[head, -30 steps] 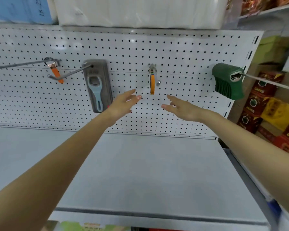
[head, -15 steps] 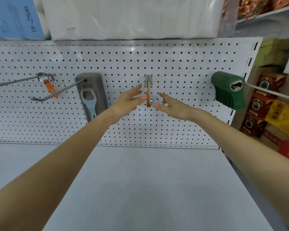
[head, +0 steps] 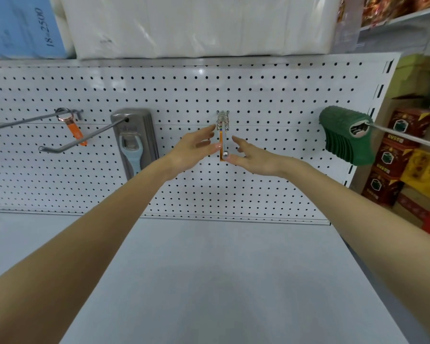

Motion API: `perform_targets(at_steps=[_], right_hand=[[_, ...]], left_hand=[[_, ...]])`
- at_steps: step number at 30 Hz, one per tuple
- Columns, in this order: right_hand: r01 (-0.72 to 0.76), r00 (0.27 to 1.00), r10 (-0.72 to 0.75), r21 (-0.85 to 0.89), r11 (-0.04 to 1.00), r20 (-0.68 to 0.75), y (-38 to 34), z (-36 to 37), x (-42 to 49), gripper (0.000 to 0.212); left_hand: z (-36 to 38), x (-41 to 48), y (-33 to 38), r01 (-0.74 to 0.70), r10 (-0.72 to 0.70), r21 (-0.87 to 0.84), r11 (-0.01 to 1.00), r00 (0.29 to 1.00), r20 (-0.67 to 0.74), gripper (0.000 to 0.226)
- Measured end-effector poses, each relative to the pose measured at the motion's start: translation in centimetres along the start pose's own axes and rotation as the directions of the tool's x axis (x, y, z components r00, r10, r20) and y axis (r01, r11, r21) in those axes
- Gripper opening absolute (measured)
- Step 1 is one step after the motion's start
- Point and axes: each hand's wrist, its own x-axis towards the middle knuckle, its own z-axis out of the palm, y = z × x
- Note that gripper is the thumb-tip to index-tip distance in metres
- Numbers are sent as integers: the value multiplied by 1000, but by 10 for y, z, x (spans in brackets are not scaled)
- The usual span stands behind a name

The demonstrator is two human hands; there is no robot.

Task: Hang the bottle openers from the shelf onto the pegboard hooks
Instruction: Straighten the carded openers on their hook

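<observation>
Orange bottle openers (head: 222, 145) on hook; open hands (head: 193, 151) alongside

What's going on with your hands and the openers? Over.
Left hand and right hand open, either side of the orange openers on the middle hook. Shelf bare. Nothing in the way.

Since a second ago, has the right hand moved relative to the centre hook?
Yes. The right hand has closed in leftward on the centre hook; its fingers now sit at the lower end of the orange openers hanging there.
</observation>
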Motion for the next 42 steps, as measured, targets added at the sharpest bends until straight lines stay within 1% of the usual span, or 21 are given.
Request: perform_targets(at_steps=[11, 15, 19, 23, 25, 28, 29, 37, 42], right_hand=[[0, 999, 0, -13, 1000, -35, 0, -1, 5, 84], [7, 1000, -7, -19, 1000, -22, 2, -3, 4, 87], [-4, 1000, 4, -40, 999, 8, 4, -4, 3, 90], [-35, 999, 37, -86, 996, 29, 4, -2, -6, 91], [-46, 998, 51, -118, 992, 38, 4, 1, -16, 90], [-81, 995, 90, -169, 982, 47, 4, 6, -37, 90], [-95, 993, 104, -177, 980, 47, 4, 7, -45, 91], [-207, 978, 206, -193, 959, -27, 0, 6, -125, 89], [-328, 944, 324, -212, 920, -55, 15, 9, -182, 89]], left_hand=[[3, 0, 1, 45, -46, -17, 999, 999, -24, 64], [3, -2, 0, 66, -67, -20, 998, 997, -27, 66], [2, -10, -3, 107, -108, -23, 994, 992, -66, 68], [-2, -25, -5, 137, -134, 27, 990, 988, -81, 67], [-5, -36, -8, 134, -127, 98, 986, 989, -73, 67], [-8, -55, -9, 104, -95, 258, 961, 994, -49, 67], [-9, -61, -8, 94, -85, 282, 955, 995, -42, 67], [0, -114, 0, 55, -65, 289, 956, 998, 24, 65], [20, -139, 12, 26, -48, 217, 976, 994, 100, 68]])
